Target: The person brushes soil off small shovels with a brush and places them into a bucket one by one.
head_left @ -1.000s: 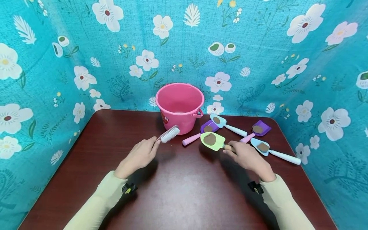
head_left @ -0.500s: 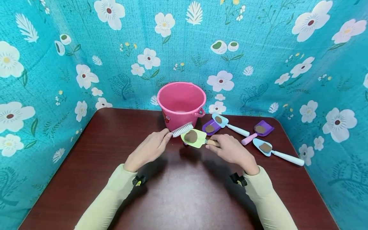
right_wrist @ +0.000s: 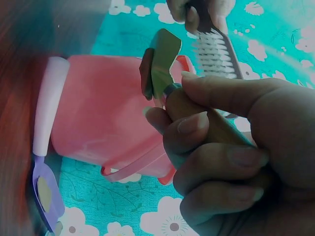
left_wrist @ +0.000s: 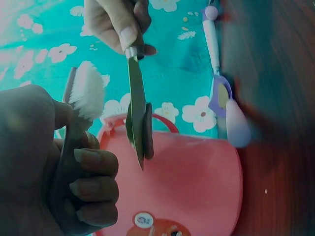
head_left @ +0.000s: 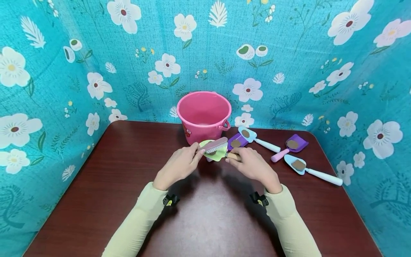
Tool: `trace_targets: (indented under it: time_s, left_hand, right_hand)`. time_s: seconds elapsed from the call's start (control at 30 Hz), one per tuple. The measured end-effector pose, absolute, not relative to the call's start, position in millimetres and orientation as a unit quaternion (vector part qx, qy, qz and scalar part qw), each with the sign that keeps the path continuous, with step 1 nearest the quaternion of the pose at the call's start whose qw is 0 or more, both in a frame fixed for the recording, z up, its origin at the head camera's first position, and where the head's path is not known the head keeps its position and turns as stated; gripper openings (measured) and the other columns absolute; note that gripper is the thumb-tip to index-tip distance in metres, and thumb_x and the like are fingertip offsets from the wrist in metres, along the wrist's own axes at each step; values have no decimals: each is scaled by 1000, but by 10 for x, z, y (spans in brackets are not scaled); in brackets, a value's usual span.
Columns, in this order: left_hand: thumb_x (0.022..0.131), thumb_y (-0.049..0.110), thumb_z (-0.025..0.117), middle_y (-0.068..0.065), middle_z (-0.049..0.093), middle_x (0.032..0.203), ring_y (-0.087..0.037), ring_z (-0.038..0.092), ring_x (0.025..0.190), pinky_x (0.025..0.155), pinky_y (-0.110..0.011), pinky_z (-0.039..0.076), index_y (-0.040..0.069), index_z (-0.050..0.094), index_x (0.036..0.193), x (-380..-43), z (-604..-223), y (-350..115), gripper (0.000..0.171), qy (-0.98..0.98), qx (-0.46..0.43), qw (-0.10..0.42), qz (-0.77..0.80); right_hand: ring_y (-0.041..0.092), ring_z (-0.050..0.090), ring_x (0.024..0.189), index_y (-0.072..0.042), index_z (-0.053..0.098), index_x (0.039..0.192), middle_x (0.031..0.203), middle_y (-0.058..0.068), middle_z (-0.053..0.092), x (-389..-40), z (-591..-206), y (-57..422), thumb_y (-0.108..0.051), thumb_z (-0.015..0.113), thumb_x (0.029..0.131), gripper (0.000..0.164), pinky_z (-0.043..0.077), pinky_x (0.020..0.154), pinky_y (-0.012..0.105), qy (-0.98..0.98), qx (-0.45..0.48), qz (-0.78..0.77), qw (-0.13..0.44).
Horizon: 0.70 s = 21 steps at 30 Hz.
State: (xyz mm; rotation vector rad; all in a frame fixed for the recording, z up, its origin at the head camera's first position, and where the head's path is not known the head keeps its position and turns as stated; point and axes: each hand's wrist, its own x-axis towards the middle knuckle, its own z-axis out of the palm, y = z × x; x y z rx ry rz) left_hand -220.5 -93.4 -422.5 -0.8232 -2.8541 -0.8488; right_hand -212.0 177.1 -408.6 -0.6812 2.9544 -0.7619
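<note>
My left hand [head_left: 178, 165] grips a brush [head_left: 216, 144] with white bristles and a dull pinkish-grey back. The bristles overlap the blade of a light green trowel [head_left: 219, 155] in the head view; in both wrist views a gap shows between them. My right hand [head_left: 254, 168] holds the trowel by its wooden handle [right_wrist: 189, 109], thumb along the top. A flat brown patch [left_wrist: 148, 130] clings to the trowel's blade, mostly hidden by the brush from above. Both tools are held above the table, just in front of a pink bucket [head_left: 201, 131].
Right of the bucket lie a purple shovel [head_left: 241, 140] and a pale blue scoop [head_left: 252, 133]. Farther right are another purple shovel [head_left: 300, 141] with a pink handle and another blue scoop [head_left: 322, 176]. Each carries a brown patch. Flowered blue cloth [head_left: 141, 71] walls the dark table [head_left: 135, 153].
My right hand has carried the green trowel left, toward the bucket's front. My left hand has moved right and turned the brush, bringing its bristles over the trowel's blade.
</note>
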Motion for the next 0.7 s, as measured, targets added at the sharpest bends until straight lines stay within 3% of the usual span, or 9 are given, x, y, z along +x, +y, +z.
trace_targets:
  time_s: [0.23,0.37,0.7]
  left_hand:
    - [101,35,63,5,49,66,-9,47,55,52,-26,43,16,57,104,-2137,-4233,-855,20,-929,-275,47,-243]
    - [99,34,66,5,50,65,-9,47,56,52,-26,42,17,56,95,-2110,-4248,-823,20,-926,-274,28,-259]
    - [102,34,62,4,54,67,-9,47,55,52,-26,45,13,63,105,-2080,-4325,-759,21,-920,-257,-23,-294]
  right_hand:
    - [9,40,54,-17,62,78,59,-7,39,-2106,-4094,1716,-27,72,96,22,38,54,28,934,-210,-286,32]
    - [8,39,52,-15,65,80,58,-7,39,-2078,-4055,1708,-25,72,96,20,39,54,27,928,-209,-305,41]
    - [6,36,51,-19,68,76,55,-10,36,-2055,-4015,1783,-25,74,94,20,36,52,25,933,-214,-289,29]
